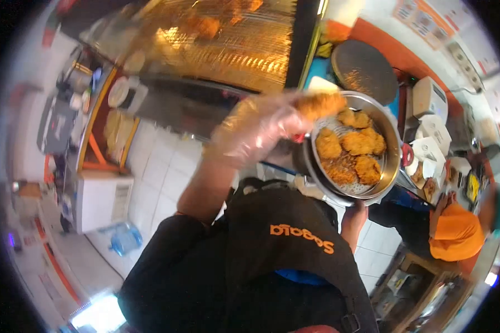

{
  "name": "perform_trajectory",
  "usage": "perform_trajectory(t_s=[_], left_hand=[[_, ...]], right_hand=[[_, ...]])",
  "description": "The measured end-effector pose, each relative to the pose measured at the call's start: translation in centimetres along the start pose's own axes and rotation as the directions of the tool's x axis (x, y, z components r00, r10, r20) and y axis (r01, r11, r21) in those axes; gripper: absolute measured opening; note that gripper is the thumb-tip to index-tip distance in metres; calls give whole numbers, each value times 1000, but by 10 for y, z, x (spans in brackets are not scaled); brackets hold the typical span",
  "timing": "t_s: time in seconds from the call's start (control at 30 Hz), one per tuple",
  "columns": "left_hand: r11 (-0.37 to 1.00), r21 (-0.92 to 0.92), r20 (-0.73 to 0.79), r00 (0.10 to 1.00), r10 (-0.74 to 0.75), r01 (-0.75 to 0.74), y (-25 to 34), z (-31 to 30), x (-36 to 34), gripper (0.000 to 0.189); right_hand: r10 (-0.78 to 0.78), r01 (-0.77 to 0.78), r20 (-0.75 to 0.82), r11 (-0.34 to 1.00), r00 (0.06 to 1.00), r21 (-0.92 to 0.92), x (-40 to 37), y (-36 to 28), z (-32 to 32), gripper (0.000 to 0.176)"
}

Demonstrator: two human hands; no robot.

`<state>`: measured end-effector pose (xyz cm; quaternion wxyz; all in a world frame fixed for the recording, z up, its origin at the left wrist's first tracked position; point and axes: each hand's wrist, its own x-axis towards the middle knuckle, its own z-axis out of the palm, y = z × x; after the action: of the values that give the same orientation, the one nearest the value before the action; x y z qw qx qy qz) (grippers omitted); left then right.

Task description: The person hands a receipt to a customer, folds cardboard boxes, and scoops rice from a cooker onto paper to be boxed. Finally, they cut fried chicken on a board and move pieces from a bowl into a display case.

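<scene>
A clear plastic glove covers my left hand [269,130], which grips a piece of fried chicken [320,106] over the left rim of a round metal pot [393,145]. Several golden fried pieces [360,142] lie in the pot on a perforated metal insert. My right hand [359,213] is at the pot's lower edge, bare; its fingers are mostly hidden beneath the pot.
A lit display case [233,50] with fried pieces stands at the top. A dark round lid [365,69] lies behind the pot. At right, a co-worker in an orange shirt [455,232] is beside open food boxes [428,152]. A water bottle [126,239] lies on the floor.
</scene>
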<state>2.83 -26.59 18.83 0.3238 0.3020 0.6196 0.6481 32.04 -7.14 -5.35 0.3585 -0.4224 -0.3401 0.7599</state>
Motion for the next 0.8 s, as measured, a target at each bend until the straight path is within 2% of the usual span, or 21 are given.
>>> perform_trajectory(t_s=[0.03, 0.07, 0.1, 0.13, 0.17, 0.2, 0.27, 0.33, 0.37, 0.4, 0.43, 0.47, 0.5, 0.53, 0.57, 0.6, 0.63, 0.67, 0.7, 0.73, 0.8], left_hand=[[1000, -23, -37, 999, -13, 12, 9, -19, -4, 39], [853, 465, -93, 945, 313, -237, 14, -45, -1, 32], [432, 838, 24, 813, 581, -333, 22, -69, 2, 27], [-128, 958, 271, 654, 706, -258, 34, -84, -1, 25], [-65, 994, 110, 824, 556, -88, 79, -73, 2, 16], [-35, 996, -65, 924, 376, 85, 116, -60, 10, 9], [-299, 952, 44, 935, 353, 68, 127, -65, 20, 10], [-276, 960, 2, 978, 207, 56, 145, -63, 46, 8], [-277, 960, 18, 975, 221, 45, 131, -79, 80, 8], [-232, 964, 208, 908, 365, -127, 99, -101, 130, 8], [-212, 927, 376, 781, 499, -310, 84, -106, 161, 9], [-414, 875, 404, 852, 334, -253, 127, -85, 111, 14], [-416, 861, 445, 831, 333, -294, 112, -105, 118, 14], [-312, 914, 373, 840, 394, -259, 81, -127, 141, 4], [-199, 951, 301, 848, 436, -235, 62, -125, 164, 11], [-215, 972, -47, 979, 200, 91, 100, -83, 121, 9], [-599, 800, 423, 687, 590, 22, 75, -91, 103, 8], [-604, 796, 465, 666, 583, -28, 74, -67, 83, 8], [-231, 973, 183, 646, 741, -10, 74, -46, 57, 9], [181, 983, -144, 630, 763, 4, 75, -33, 46, 24], [130, 973, -53, 362, 931, -192, 26, -7, 59, 34]], right_hand=[[-60, 52, -17, 954, 998, -296, 2, 2, -7, 34], [64, -64, -13, 998, 998, 7, 8, 4, -19, 27], [80, -80, -10, 997, 997, -2, 10, 4, -20, 26], [86, -86, -7, 996, 996, -5, 13, 2, -20, 24], [118, -116, 18, 989, 993, -86, 15, 0, -28, 27], [105, -102, 32, 990, 994, -99, 18, 4, -31, 27], [141, -142, 17, 986, 990, 90, 26, 4, -31, 30], [95, -95, 7, 992, 995, 80, 12, -2, -12, 41], [103, -98, -60, 992, 993, 74, 12, -3, -8, 41], [114, -104, -133, 992, 985, 75, 11, -2, -7, 41], [99, -85, -150, 992, 984, 95, 9, 0, -5, 41], [82, -70, -147, 994, 986, 83, 8, 1, -1, 36], [63, -52, -154, 996, 986, 72, 7, 2, 4, 31], [3, 0, -223, 1000, 975, 11, 5, 2, 10, 23], [11, -19, -224, 999, 975, -36, -7, -6, 20, 20], [-9, 1, -225, 999, 974, -36, -15, -11, 33, 18], [5, -26, -227, 996, 974, -91, -8, -4, 16, 16], [1, -17, -243, 998, 970, -63, -9, -2, 16, 15], [-1, -6, -253, 1000, 968, -28, -8, -1, 14, 15], [-3, 5, -252, 1000, 968, 6, -7, 1, 15, 16], [-25, 41, -247, 998, 969, 58, -12, -1, 23, 21]])
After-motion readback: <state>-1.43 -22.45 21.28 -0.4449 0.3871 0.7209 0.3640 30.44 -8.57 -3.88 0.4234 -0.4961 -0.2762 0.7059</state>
